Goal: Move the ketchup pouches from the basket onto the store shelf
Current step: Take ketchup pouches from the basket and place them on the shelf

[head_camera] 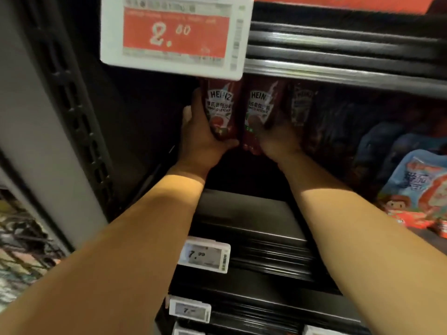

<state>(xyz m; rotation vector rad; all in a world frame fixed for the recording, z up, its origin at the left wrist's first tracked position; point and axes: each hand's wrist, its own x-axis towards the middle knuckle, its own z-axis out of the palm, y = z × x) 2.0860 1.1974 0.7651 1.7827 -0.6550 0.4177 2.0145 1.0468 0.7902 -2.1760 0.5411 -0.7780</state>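
The 2 bare forearms fill the foreground, reaching from 6 o'clock up into the dark shelf (242, 209). At 11 o'clock of centre the left hand (203, 139) grips the left ketchup pouch (221, 110) from the side and beneath; just beside it the right hand (278, 139) holds the second pouch (257, 112), fingers apparently curled behind it. Both pouches want setting upright, labels forward, flush against the dim row at 2 o'clock, before either grip loosens. Blue pouches (420, 180) crowd 3 o'clock. A red price tag (176, 35) hangs at 12 o'clock; a small tag (205, 255) sits below.
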